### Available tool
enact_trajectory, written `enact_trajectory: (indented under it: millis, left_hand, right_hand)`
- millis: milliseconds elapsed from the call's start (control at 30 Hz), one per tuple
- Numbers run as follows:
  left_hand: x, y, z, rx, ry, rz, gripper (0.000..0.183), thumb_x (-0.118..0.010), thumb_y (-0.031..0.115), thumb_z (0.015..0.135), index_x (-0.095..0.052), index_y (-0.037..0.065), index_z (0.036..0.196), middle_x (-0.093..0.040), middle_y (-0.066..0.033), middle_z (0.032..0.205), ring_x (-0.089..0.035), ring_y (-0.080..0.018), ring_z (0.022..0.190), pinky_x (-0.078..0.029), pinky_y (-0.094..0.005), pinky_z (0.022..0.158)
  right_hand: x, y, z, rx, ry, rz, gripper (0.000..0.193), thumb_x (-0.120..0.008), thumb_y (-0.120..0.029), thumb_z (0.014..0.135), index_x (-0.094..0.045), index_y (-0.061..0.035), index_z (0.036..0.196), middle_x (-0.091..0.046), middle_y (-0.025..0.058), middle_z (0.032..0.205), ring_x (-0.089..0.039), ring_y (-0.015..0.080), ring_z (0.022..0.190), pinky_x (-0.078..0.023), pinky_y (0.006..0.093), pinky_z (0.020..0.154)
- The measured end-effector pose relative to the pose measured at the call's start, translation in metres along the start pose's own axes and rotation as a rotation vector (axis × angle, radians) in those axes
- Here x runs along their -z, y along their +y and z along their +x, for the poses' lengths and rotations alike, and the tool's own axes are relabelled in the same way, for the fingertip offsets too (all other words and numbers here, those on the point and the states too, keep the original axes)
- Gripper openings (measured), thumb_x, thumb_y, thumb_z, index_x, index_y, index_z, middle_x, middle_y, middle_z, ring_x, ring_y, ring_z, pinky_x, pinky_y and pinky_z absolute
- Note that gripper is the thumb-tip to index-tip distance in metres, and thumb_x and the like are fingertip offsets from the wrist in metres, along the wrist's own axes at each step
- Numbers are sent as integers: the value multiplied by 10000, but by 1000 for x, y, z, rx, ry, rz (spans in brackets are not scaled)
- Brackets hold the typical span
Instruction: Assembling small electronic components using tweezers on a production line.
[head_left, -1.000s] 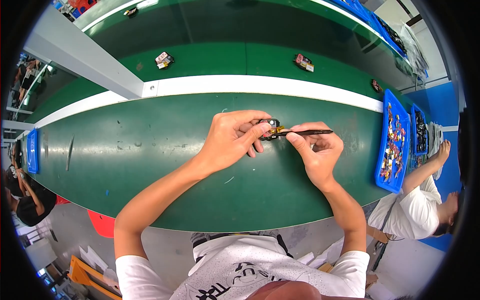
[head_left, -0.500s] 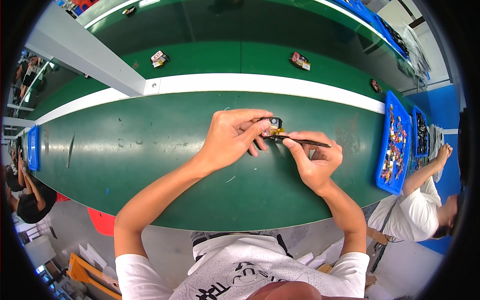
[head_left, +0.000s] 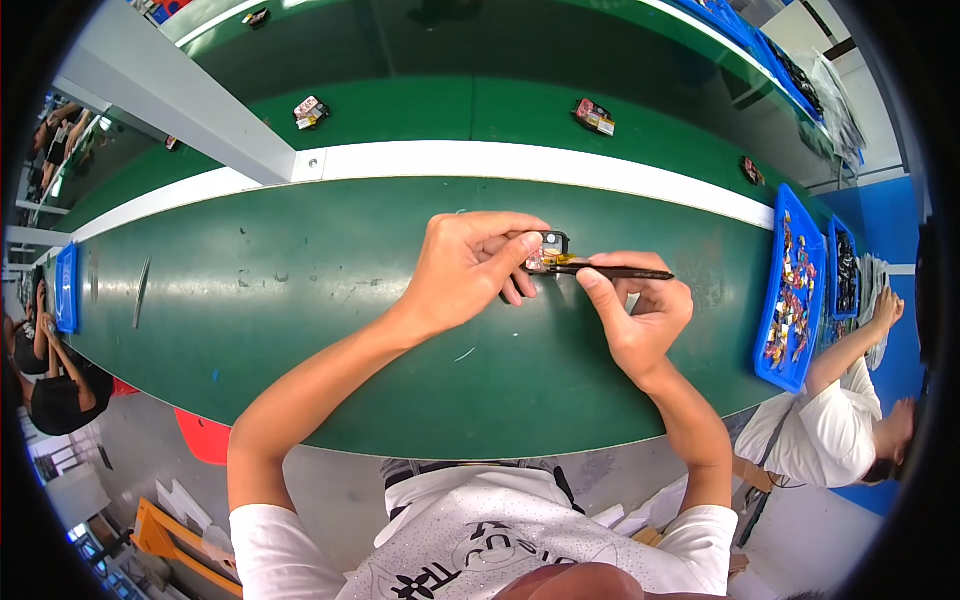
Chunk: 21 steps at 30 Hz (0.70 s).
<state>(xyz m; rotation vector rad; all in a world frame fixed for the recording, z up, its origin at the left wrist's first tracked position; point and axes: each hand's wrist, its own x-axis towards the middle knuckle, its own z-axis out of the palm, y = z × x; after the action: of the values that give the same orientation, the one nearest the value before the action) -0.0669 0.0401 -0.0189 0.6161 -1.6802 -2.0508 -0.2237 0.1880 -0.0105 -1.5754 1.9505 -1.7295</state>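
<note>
The left hand [head_left: 465, 262] pinches a small black-rimmed housing [head_left: 553, 242], pinkish and yellow inside, between thumb and fingers, which hide part of it; its long axis cannot be told. The right hand [head_left: 645, 315] pinches a slim, dark, rod-like tool [head_left: 630, 271], tip pointing left at the housing, long axis roughly along the far edge of the green tabletop [head_left: 520, 400]. Both are over the tabletop, nearer that edge than the near one.

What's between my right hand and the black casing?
Dark tweezers, held in your right hand, reaching to the black casing; the head view shows this.
</note>
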Motion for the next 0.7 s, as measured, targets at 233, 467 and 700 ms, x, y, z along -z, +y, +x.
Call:
enact_trajectory:
  millis: [233, 467, 700]
  left_hand:
    - [-3, -2, 2, 4, 5, 7, 254, -629, 90, 1017, -684, -87, 1191, -732, -162, 922, -715, -193, 658, -589, -273, 527]
    - [-6, 2, 2, 18, -14, 5, 238, -629, 74, 1012, -692, -83, 1179, -730, -158, 914, -716, -191, 657, -582, -277, 523]
    - [-5, -2, 3, 36, -14, 25, 222, -667, 64, 977, -708, -77, 1143, -725, -136, 849, -702, -159, 642, -573, -264, 519]
  right_hand:
    - [3, 5, -1, -40, -65, 40, 136, -841, -4, 798, -751, -2, 899, -752, 58, 782, -476, 25, 442, -330, 208, 438]
    - [5, 2, 0, 51, -71, 3, 151, -846, 10, 770, -756, -16, 888, -779, 74, 842, -485, 49, 433, -368, 208, 439]
    - [5, 1, 2, 138, -112, -44, 152, -839, 16, 736, -774, -63, 847, -783, 49, 813, -516, 86, 424, -369, 234, 464]
